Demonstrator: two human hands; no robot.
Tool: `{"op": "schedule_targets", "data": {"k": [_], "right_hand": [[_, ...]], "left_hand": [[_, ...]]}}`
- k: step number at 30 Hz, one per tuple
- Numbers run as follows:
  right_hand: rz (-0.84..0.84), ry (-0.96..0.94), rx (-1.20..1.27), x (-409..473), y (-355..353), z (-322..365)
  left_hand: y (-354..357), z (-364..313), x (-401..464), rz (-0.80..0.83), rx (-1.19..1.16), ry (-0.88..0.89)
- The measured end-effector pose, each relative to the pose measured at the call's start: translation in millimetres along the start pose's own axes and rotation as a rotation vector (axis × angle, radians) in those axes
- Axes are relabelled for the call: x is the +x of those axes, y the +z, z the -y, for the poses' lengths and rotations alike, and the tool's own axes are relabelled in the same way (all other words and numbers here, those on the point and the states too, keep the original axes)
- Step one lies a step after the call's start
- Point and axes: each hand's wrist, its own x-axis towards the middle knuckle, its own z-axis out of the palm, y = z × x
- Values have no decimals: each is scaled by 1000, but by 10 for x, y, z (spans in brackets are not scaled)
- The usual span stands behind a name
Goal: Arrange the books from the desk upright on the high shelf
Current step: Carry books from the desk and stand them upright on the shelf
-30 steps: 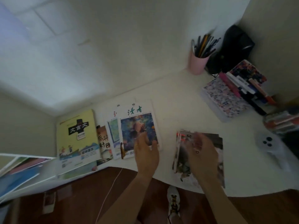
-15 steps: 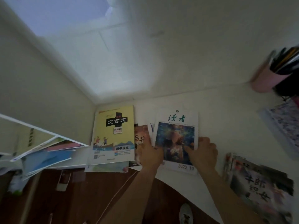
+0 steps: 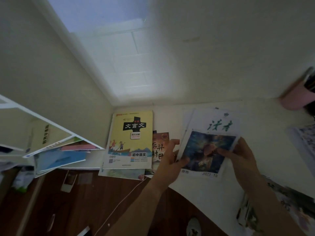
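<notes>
a: since the earlier frame the white magazine (image 3: 211, 142) had tipped up off the tabletop (image 3: 265, 116), and both hands had closed in on its two sides.

b: how were the fingers set?

a: the left hand (image 3: 167, 160) had its fingers clamped on the magazine's left edge, thumb on the cover. the right hand (image 3: 242, 157) pinched the right edge the same way, thumb lying across the picture.

b: were there more sheets under it?

a: pale pages fanned out behind the magazine. i couldn't tell whether they were gripped along with it.

b: and the rest of the books?

a: just left of the magazine lay an orange-covered book (image 3: 159, 150), partly hidden by the left hand. further left of the magazine the yellow textbook (image 3: 131, 138) sat flat on a thin booklet. on the magazine's far left a white shelf (image 3: 51, 128) showed books (image 3: 64, 159) lying slanted, not upright.

b: so how would you do this step well?

a: i'd judge a limp magazine wants support. square the loose pages against the tabletop first, then carry it by the spine side so it doesn't sag. on the shelf it would likely slump unless pressed against something stiffer, so stand the firmer books up first.
</notes>
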Motion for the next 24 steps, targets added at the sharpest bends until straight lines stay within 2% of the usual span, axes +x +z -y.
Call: {"op": "schedule_targets", "data": {"k": [4, 7, 9, 13, 17, 20, 22, 24], "right_hand": [[6, -193, 84, -206, -82, 56], [5, -209, 82, -206, -92, -104], [66, -218, 68, -181, -58, -238], [66, -55, 156, -8, -71, -349], [58, -32, -30, 22, -60, -252], [67, -167, -234, -266, 100, -57], [94, -209, -204, -398, 301, 40], [154, -166, -171, -389, 551, 78]], "left_hand": [[53, -88, -10, -78, 48, 83], [82, -63, -9, -126, 150, 55], [95, 24, -15, -146, 198, 86], [97, 158, -86, -78, 231, 156], [105, 91, -46, -94, 166, 76], [90, -56, -33, -193, 48, 7], [-19, -128, -114, -296, 17, 26], [-255, -139, -234, -397, 38, 68]]}}
